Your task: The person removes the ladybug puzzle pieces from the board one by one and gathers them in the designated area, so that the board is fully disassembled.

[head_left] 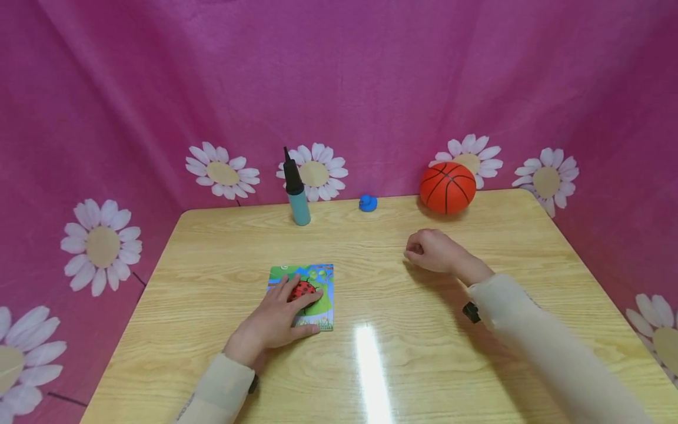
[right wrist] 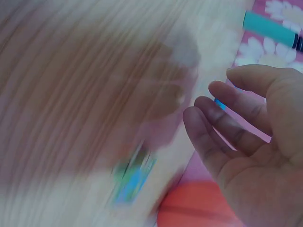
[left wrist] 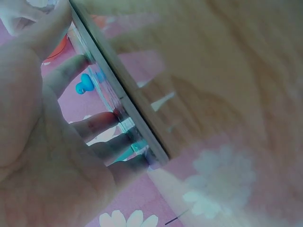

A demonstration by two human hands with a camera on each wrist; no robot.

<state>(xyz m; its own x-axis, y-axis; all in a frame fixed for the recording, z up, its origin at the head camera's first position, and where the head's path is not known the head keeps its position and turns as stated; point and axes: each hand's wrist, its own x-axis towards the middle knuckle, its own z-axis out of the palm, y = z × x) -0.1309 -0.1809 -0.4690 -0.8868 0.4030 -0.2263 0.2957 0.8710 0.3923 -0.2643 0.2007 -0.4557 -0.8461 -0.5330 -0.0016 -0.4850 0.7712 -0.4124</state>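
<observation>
A square picture board (head_left: 325, 306) with a red ladybug on a green leaf lies flat at centre left. My left hand (head_left: 275, 318) rests on it with fingers and thumb spread, partly covering the ladybug. Its fingertips touch the board's top in the left wrist view, where the board's thin edge (left wrist: 120, 94) shows. Over the table to the right, my right hand (head_left: 434, 250) hovers with its fingers loosely bent and holds nothing. A blurred blue and green flat piece (right wrist: 132, 179) appears near the ball in the right wrist view; what it is I cannot tell.
Along the table's back stand a teal hand pump (head_left: 299, 206) with a black nozzle, a small blue rubber duck (head_left: 368, 204) and an orange basketball (head_left: 448, 188). A pink curtain (head_left: 339, 88) with white daisies hangs behind and beside the wooden table (head_left: 222, 247).
</observation>
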